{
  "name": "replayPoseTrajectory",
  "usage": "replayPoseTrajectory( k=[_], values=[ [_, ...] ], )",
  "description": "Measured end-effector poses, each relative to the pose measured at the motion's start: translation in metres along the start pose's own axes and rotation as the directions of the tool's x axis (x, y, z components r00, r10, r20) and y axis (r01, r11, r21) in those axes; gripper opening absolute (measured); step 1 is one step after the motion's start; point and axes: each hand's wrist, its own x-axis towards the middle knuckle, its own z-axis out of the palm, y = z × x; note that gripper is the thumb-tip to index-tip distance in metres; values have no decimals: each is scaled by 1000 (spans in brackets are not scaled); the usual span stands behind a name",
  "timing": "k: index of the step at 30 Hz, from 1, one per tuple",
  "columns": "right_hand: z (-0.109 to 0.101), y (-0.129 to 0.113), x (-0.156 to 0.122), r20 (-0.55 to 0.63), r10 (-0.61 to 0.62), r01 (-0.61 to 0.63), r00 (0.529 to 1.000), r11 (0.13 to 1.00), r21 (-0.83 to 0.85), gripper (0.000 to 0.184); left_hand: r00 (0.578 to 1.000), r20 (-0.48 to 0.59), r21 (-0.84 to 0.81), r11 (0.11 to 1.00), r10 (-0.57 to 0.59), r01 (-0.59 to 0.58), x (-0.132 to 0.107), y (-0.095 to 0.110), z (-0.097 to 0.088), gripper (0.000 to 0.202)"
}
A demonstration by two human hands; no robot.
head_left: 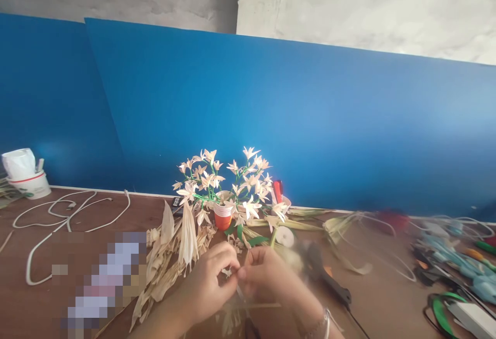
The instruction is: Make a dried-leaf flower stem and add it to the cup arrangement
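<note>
My left hand (215, 277) and my right hand (265, 272) meet fingertip to fingertip above the brown table (372, 287). Both are closed in a pinch on something small and pale, mostly hidden by the fingers. Just beyond them, husk flowers (207, 179) on green stems stand in an orange-and-white paper cup (223, 217). Dried corn husks (188, 238) lie in a heap beside my left hand. A white roll (284, 236) sits past my right hand. Near my right forearm rests a dark hot glue gun (325, 277), partly blurred.
A white cable (72, 215) loops across the left of the table, near a white tub (33, 184). Blue and green items (457, 261) and wires clutter the right side. A blue panel (271, 122) rises along the back edge.
</note>
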Motion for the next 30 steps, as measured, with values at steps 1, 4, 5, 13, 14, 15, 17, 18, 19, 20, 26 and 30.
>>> replayPoseTrajectory(
  k=[1, 4, 5, 13, 14, 15, 17, 18, 19, 20, 26, 30],
  values=[
    [0, 0, -1, 42, 5, -7, 999, 999, 47, 37, 997, -16, 7, 997, 80, -80, -2, -1, 0, 15],
    [-2, -1, -6, 181, 32, -53, 983, 993, 109, 31, 968, -10, 3, 968, 253, -253, -7, -4, -1, 17],
    [-2, -2, -8, 227, 39, -63, 973, 993, 99, 28, 958, 9, -1, 958, 288, -288, -8, -4, -1, 17],
    [-5, 4, -2, 97, 0, 0, 995, 1000, -5, 28, 934, -81, 63, 937, 348, -344, -4, -2, 1, 20],
    [-4, 4, -1, 14, -51, 51, 999, 998, -33, 28, 940, -116, 65, 947, 321, -315, -3, -3, 2, 19],
    [-3, 4, -1, -62, -111, 106, 992, 991, -75, 26, 946, -151, 59, 958, 285, -280, -2, -4, 3, 19],
    [0, 2, -2, -169, -245, 207, 955, 955, -214, 18, 963, -188, 37, 981, 193, -189, 0, -6, 4, 17],
    [2, 0, -4, -188, -312, 246, 931, 919, -310, 13, 971, -193, 24, 990, 140, -138, 0, -8, 6, 16],
    [5, -2, -7, -186, -378, 276, 907, 866, -417, 10, 977, -193, 12, 996, 87, -87, 0, -10, 7, 15],
    [7, -4, -10, -168, -441, 299, 881, 796, -526, 10, 982, -187, -3, 999, 36, -37, 0, -11, 8, 15],
    [16, -3, -12, -169, -560, 276, 811, 621, -733, 15, 969, -115, -177, 964, -219, 197, 2, -12, 11, 13],
    [14, 0, -4, -218, -236, 156, 947, 932, -327, 7, 932, -24, -358, 873, -362, 330, 4, -9, 11, 8]
  ],
)
